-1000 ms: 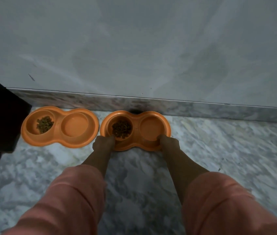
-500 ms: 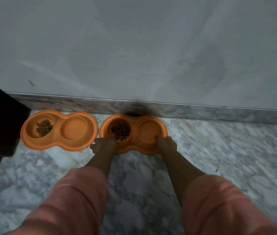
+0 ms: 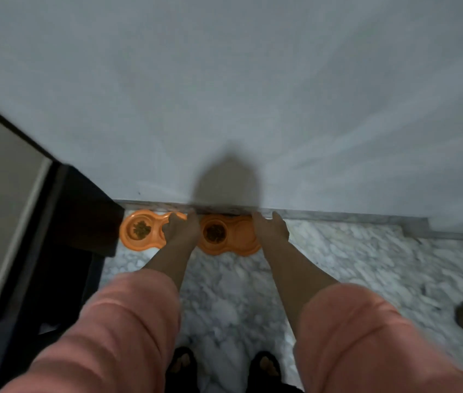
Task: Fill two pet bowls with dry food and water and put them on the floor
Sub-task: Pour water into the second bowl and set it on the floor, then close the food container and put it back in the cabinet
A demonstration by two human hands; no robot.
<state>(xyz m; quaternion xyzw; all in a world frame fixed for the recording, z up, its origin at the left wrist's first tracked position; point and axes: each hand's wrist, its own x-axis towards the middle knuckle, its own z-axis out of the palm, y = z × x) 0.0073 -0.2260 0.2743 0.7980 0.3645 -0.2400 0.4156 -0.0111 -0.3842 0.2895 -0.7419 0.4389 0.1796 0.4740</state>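
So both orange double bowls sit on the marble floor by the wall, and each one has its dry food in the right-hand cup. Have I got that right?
Not quite. In the head view the dry food lies in the left-hand cup of each bowl, not the right. The rest holds: the left bowl and the right bowl both sit on the marble floor by the wall.

Smooth orange plastic bowls (image 3: pixel 229 236) on polished veined marble floor (image 3: pixel 338 259).
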